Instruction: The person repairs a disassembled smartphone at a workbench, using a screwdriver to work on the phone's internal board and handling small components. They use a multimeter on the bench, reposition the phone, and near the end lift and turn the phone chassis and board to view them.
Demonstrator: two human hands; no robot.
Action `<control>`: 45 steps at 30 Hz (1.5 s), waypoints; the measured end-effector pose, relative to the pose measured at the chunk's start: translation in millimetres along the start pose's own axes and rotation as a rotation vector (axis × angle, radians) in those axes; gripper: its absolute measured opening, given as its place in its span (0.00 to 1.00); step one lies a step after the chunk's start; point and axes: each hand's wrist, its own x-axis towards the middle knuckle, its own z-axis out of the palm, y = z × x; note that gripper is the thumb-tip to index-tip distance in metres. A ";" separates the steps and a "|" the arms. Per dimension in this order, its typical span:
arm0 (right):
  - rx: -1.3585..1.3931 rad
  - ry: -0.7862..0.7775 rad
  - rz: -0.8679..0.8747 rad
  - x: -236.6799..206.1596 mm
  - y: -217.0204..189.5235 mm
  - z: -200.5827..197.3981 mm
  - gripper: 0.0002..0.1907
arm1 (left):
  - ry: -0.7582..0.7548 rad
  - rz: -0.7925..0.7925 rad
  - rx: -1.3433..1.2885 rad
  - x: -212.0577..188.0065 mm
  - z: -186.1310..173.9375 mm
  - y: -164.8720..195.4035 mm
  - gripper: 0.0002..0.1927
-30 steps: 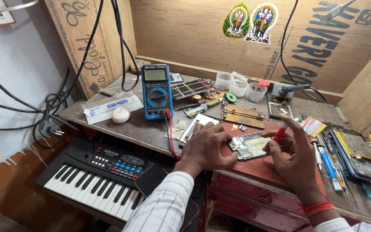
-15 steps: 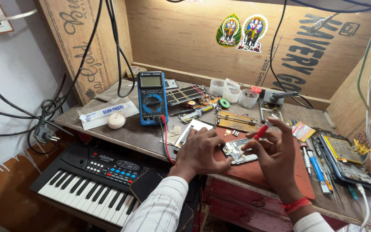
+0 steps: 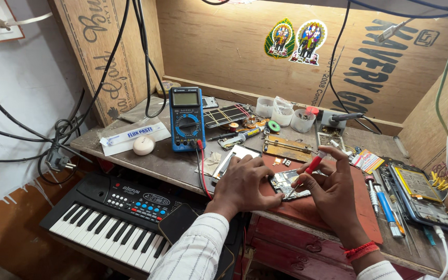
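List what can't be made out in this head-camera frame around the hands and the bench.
- Opened phone: most of it is covered by the left hand and right hand.
- Tip of the red screwdriver: too small, partly behind the fingers, so contact with the board is unclear.
- Small white cups: contents too small to identify.
- Second opened phone: parts too fine to read.
- Keyboard: lower end partly hidden by the sleeve.

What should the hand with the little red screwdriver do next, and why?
Probably turn the red screwdriver gently. Its tip seems to sit on the opened phone, which the left hand presses flat on the red mat; the right hand pinches the handle, ready to twist.
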 end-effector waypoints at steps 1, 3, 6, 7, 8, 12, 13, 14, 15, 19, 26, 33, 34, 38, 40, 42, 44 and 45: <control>-0.001 -0.001 0.000 -2.1 0.3 -2.2 0.34 | -0.008 -0.008 -0.002 -1.1 2.1 2.5 0.25; -0.002 -0.005 -0.001 -6.4 0.8 -6.2 0.34 | -0.014 -0.015 -0.004 -3.0 6.0 7.2 0.25; -0.003 -0.008 -0.001 -12.9 1.5 -11.6 0.33 | -0.014 -0.011 -0.002 -5.6 11.8 13.7 0.25; -0.004 -0.008 0.000 -15.4 1.5 -13.6 0.33 | -0.016 -0.012 -0.001 -6.7 13.8 16.0 0.25; -0.007 -0.007 0.002 -17.5 1.7 -15.5 0.33 | -0.019 -0.013 -0.001 -7.8 16.0 18.3 0.25; -0.041 0.014 0.030 -26.7 1.8 -25.9 0.33 | 0.009 0.004 0.000 -11.9 25.3 28.7 0.25; -0.037 0.011 0.022 -28.8 3.2 -29.2 0.33 | 0.001 0.002 0.005 -11.8 28.7 30.7 0.26; -0.031 0.007 0.014 -31.6 3.2 -31.9 0.33 | -0.007 -0.002 0.011 -12.6 30.9 33.3 0.26; -0.025 0.004 0.015 -30.0 6.4 -37.1 0.33 | -0.009 -0.002 0.010 -9.1 36.0 34.8 0.26; -0.026 -0.002 0.014 -36.1 14.9 -53.4 0.33 | -0.012 0.003 0.004 -9.0 50.2 44.6 0.26; -0.028 0.008 0.021 -42.2 25.7 -84.1 0.34 | -0.019 0.006 0.010 -0.6 78.1 61.8 0.25; -0.192 -0.007 -0.112 -46.9 29.6 -78.5 0.36 | -0.006 0.005 0.008 -0.9 81.0 58.6 0.25; -0.216 -0.030 -0.160 -50.4 30.9 -83.1 0.36 | -0.008 0.001 0.005 -0.7 84.3 59.6 0.25; -0.224 -0.070 -0.257 -56.8 38.8 -99.0 0.31 | -0.012 0.000 0.000 2.1 97.4 68.3 0.24; -0.239 -0.041 -0.270 -58.6 41.8 -103.2 0.33 | -0.037 -0.018 -0.002 1.0 100.6 73.0 0.25; -0.265 -0.021 -0.289 -62.3 42.1 -105.9 0.34 | -0.043 -0.022 -0.001 -2.1 101.4 77.6 0.25; -0.306 -0.009 -0.315 -68.8 40.4 -105.0 0.35 | -0.031 -0.008 0.000 -6.3 100.2 81.3 0.25; -0.307 -0.035 -0.316 -73.5 38.0 -106.2 0.34 | -0.027 -0.006 0.001 -8.6 99.7 83.7 0.25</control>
